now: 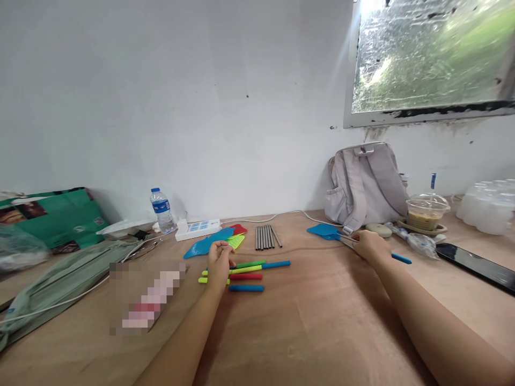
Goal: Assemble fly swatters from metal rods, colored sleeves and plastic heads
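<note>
My right hand is closed around a fly swatter at its metal shaft. Its blue head points left, and a blue handle sticks out to the right. My left hand is over a group of coloured plastic tubes, its fingers curled together; whatever they may hold is hidden. Around it lie a green tube, a blue tube, a red tube and another blue tube. Loose swatter heads in blue, yellow-green and red overlap just behind my left hand.
Several metal rods lie side by side at mid-table. A power strip and water bottle stand behind. Right are a backpack, a drink cup and a phone. Green-grey cloth lies left.
</note>
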### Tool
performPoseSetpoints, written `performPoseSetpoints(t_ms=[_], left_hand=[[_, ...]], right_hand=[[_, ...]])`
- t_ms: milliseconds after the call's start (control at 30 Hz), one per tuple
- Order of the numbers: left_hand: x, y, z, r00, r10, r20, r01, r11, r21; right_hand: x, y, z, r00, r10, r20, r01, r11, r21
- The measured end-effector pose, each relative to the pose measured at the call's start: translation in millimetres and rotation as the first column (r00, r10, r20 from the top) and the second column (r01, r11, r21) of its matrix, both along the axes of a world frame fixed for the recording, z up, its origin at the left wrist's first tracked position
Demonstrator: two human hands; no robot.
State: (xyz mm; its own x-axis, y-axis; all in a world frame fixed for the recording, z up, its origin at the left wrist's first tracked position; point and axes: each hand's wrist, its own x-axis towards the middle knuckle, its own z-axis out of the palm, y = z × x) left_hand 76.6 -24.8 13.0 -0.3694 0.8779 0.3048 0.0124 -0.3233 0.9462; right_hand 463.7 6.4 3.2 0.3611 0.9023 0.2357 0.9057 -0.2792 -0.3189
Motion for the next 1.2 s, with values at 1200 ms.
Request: performPoseSetpoints(t_ms=[1200], left_hand=[[7, -16, -3.2, 0.099, -0.288, -0.953, 0.453, 0.865, -0.214]], right_hand=[[-148, -25, -27.0, 0.61, 0.784, 0.117, -0.792, 0.6, 0.112]])
